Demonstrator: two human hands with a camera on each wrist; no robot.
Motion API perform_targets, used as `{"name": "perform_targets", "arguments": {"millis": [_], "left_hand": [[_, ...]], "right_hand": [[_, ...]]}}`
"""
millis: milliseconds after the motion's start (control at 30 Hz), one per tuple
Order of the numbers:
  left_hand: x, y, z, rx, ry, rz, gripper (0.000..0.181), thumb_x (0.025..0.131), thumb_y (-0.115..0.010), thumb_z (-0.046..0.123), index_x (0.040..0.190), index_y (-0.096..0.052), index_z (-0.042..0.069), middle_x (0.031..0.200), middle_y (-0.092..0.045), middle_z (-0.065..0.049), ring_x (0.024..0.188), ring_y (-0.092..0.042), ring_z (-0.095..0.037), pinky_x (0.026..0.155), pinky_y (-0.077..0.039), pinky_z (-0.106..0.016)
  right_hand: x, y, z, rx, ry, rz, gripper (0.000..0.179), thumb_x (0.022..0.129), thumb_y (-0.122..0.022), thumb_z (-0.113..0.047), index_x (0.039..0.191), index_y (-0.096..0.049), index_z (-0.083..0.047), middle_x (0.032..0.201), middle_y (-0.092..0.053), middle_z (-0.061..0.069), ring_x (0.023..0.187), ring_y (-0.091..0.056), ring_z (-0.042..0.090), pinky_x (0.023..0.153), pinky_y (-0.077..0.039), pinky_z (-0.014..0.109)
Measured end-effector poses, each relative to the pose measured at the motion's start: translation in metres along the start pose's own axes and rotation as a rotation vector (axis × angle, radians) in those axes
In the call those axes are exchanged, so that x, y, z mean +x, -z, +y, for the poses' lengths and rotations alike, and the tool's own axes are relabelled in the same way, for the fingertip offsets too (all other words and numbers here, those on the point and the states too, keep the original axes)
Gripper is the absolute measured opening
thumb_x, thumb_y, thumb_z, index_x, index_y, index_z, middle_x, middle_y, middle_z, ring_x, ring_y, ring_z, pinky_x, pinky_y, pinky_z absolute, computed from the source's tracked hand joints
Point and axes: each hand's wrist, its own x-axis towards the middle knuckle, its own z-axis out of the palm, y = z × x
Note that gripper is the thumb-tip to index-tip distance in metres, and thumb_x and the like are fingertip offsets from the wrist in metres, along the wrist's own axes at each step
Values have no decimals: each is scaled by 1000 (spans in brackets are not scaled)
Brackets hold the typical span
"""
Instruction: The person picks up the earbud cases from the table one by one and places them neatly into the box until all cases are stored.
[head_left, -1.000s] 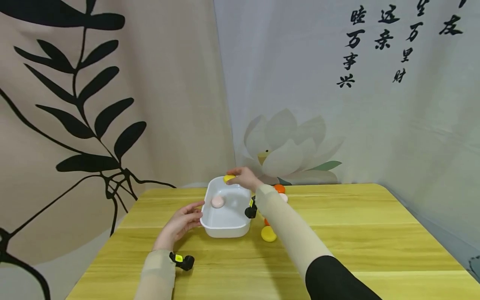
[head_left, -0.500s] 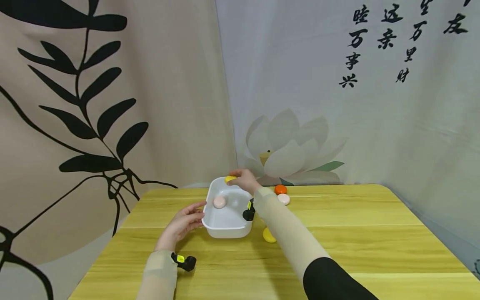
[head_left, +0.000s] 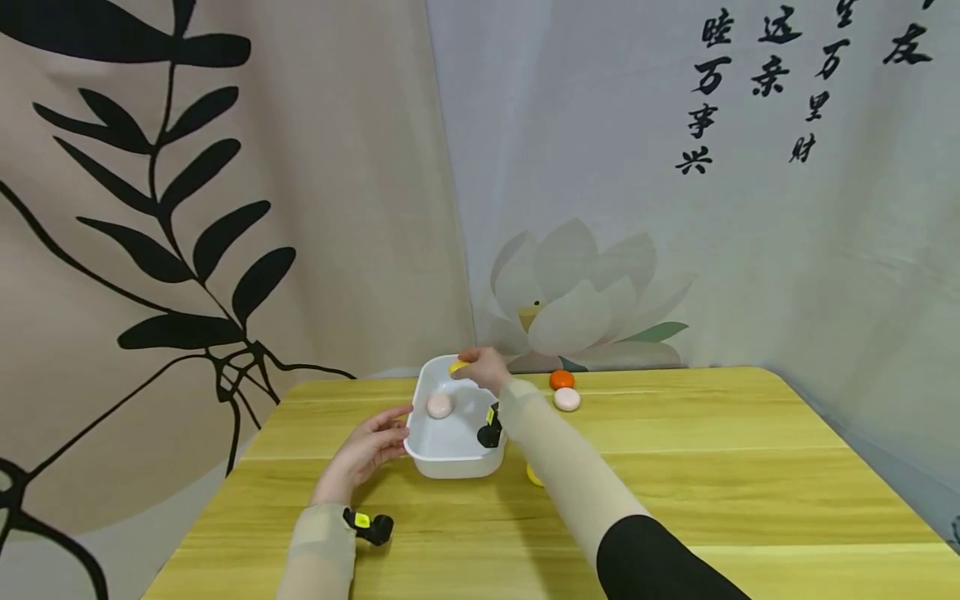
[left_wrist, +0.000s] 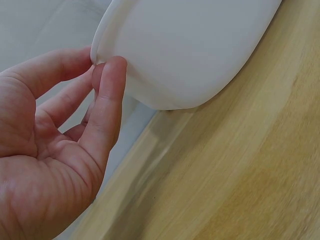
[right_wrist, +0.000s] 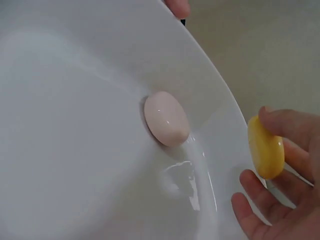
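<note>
A white plastic tub [head_left: 453, 468] stands on the table, with a pale pink, glossy, rounded disc [right_wrist: 166, 119] inside. At its left side my left hand [head_left: 367, 450] holds the rim, fingertips on the edge and thumb against the outer wall in the left wrist view. Over the tub's far end, my right hand [head_left: 486, 369] pinches a yellow rounded disc [right_wrist: 266, 147] between thumb and fingers. The yellow disc is just at the far rim's inner side, apart from the pink one. From the head view, the right hand hides part of it.
Right of the tub lie an orange disc [head_left: 562, 380] and a pale disc [head_left: 567, 399]. Another yellow disc [head_left: 534, 475] is mostly hidden by the right sleeve. The wooden table [head_left: 712, 467] ends at a printed curtain [head_left: 360, 208] behind.
My right hand has lowered a little with the yellow disc at the tub's far end. Its forearm shifted left, covering more of the near yellow disc. The left hand keeps its place.
</note>
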Motion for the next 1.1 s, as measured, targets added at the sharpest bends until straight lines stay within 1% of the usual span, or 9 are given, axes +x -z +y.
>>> {"name": "perform_targets", "arguments": {"millis": [167, 300, 400, 533, 667, 767, 900, 967, 1100], "left_hand": [[-1, 1, 0, 9, -3, 1, 54, 96, -59, 4, 145, -39, -2, 112, -51, -19, 85, -61, -20, 78, -56, -29], [-2, 1, -1, 6, -1, 0, 54, 95, -58, 3, 145, -38, -2, 110, -52, -17, 84, -61, -19, 77, -56, -28], [-1, 1, -2, 4, -2, -2, 54, 95, -58, 3, 145, -39, -2, 111, -51, -18, 85, -61, -21, 78, -56, -29], [0, 1, -1, -3, -4, -5, 54, 95, -59, 3, 145, -39, -2, 110, -52, -17, 85, -61, -21, 78, -56, -29], [0, 2, -1, -14, -12, -12, 54, 95, -59, 2, 145, -39, -4, 107, -53, -14, 83, -61, -19, 78, -56, -29], [0, 1, -2, -16, -17, -22, 53, 96, -57, 1, 145, -38, -4, 108, -52, -16, 82, -61, -19, 77, -56, -29], [1, 1, -3, -10, -12, -28, 52, 96, -55, 0, 145, -37, -3, 109, -51, -17, 81, -61, -18, 77, -56, -28], [1, 1, -3, -4, -9, -24, 52, 96, -55, 1, 146, -37, -3, 109, -50, -17, 81, -60, -18, 77, -56, -28], [1, 1, -1, 1, -2, -7, 52, 96, -56, 1, 145, -38, -2, 112, -50, -20, 83, -60, -20, 76, -56, -28]], "right_hand": [[0, -6, 0, -10, -32, 32, 44, 80, -79, -12, 122, -65, -4, 120, -63, 9, 101, -59, 25, 87, -52, 38], [2, -10, 3, -4, -34, 51, 43, 79, -80, -13, 119, -67, -4, 114, -65, 9, 91, -61, 23, 78, -53, 33], [4, -13, 6, 3, -31, 51, 45, 78, -80, -12, 120, -66, -2, 113, -66, 8, 85, -62, 24, 70, -51, 29], [5, -15, 8, 10, -37, 45, 47, 79, -79, -12, 122, -64, -1, 114, -66, 9, 83, -64, 25, 67, -50, 27], [5, -17, 9, 49, -59, 34, 47, 80, -78, -12, 124, -63, 0, 117, -64, 11, 85, -65, 25, 71, -53, 29], [3, -17, 9, 115, -86, 10, 49, 81, -77, -9, 126, -61, 2, 119, -63, 14, 91, -65, 28, 80, -54, 35], [1, -18, 9, 164, -135, -19, 49, 84, -75, -11, 127, -58, 4, 122, -61, 17, 103, -62, 32, 93, -50, 41], [1, -19, 9, 163, -146, -26, 48, 87, -73, -15, 128, -57, 3, 124, -60, 17, 108, -61, 34, 95, -49, 42], [2, -19, 8, 162, -139, -34, 45, 90, -69, -22, 127, -58, 1, 126, -59, 17, 113, -59, 36, 95, -49, 42]]}}
